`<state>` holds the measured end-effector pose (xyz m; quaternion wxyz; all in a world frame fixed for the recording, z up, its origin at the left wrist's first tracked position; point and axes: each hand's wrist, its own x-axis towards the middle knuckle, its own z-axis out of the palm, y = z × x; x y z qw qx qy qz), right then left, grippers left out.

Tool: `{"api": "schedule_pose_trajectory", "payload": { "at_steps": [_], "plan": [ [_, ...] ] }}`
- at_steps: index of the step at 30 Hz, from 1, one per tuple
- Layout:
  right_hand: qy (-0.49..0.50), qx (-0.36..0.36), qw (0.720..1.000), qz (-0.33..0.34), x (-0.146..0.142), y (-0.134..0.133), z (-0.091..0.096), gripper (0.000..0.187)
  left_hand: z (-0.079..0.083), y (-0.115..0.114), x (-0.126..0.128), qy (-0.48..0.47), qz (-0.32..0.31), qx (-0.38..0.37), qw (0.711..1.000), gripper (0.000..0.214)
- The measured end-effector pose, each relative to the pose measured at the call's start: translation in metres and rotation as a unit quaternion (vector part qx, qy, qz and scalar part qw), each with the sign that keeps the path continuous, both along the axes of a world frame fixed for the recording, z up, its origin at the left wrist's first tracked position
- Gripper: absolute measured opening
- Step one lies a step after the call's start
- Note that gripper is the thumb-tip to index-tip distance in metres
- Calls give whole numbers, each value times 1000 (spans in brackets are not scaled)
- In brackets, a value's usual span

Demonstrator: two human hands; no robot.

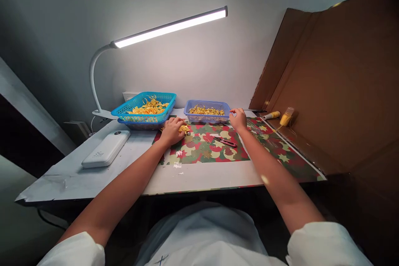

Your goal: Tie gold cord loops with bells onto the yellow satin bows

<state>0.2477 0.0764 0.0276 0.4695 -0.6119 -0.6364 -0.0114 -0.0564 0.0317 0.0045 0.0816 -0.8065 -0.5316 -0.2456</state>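
My left hand [172,130] rests at the front right corner of the turquoise basket [124,111], its fingers bent down over a small heap of yellow ribbon-like pieces [184,129]. What lies under those fingers is partly hidden. Beside the right end of the lilac basket [206,103], my right hand [238,118] is raised with thumb and fingertips pinched together; anything between them is too small to make out. Between the hands, small thread snips [225,141] and a thin loop of cord [207,141] lie on a star-and-moon patterned sheet [199,154].
Yellow and gold pieces fill both baskets. A white power bank [106,149] lies at left, under a lit desk lamp [171,28]. Two yellow thread spools [285,117] sit at right against a tall cardboard panel [339,83]. A wall closes the table's back.
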Motion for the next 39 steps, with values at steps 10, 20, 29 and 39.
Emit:
{"api": "schedule_pose_trajectory", "payload": {
  "at_steps": [10,20,29,39],
  "plan": [
    [-107,54,964,238,-61,-49,-35,18,-4,-8,-7,19,-45,-41,998,33],
    [-219,-87,949,208,-98,-50,-24,16,-6,-8,3,22,-22,-28,999,28],
    [-129,-200,926,293,-109,-24,-12,23,-5,-12,-1,-18,-46,-39,998,28],
    [-63,-114,951,280,-70,-48,-19,6,2,-12,11,27,-151,-57,987,14]
  ]
}}
